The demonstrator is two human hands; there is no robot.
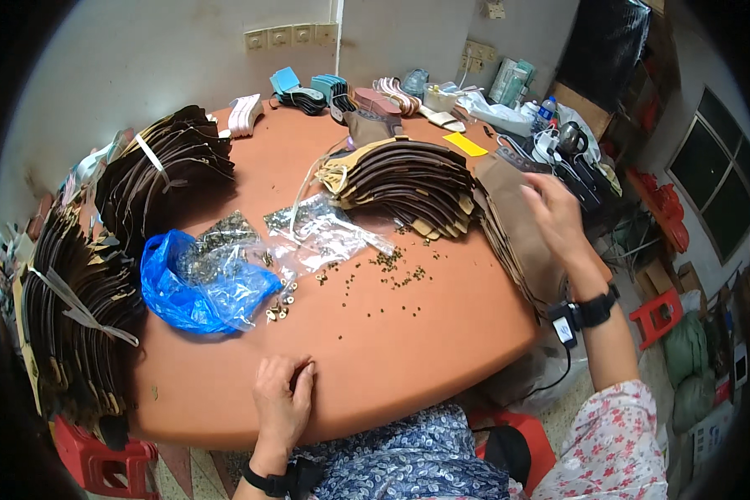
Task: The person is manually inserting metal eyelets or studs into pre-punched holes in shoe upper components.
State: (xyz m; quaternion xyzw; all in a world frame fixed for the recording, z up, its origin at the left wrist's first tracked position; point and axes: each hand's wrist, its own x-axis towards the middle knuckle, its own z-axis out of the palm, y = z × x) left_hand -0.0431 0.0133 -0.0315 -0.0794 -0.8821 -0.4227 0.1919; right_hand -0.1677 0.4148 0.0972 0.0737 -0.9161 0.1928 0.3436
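My left hand (282, 400) rests on the near part of the orange-brown tabletop (408, 354). Its fingers are curled, thumb close to the forefinger; whether anything small is between them is hidden. Farther right, my right hand (554, 218) is over a stack of flat brown pieces (507, 218) at the table's right edge. Its fingers are slightly bent and apart, with nothing visible in them. Small brass-coloured metal bits (392, 260) lie scattered mid-table. Beside them are a clear plastic bag (329, 237), a blue plastic bag (171, 287) and several pale round-headed fasteners (281, 308).
A fanned stack of dark curved pieces (412, 179) stands mid-table. Tied bundles of similar pieces (162, 171) (79, 304) line the left side. Along the back are shoe parts (375, 102), a yellow card (465, 144) and a water bottle (546, 110). Red stools (108, 462) stand below.
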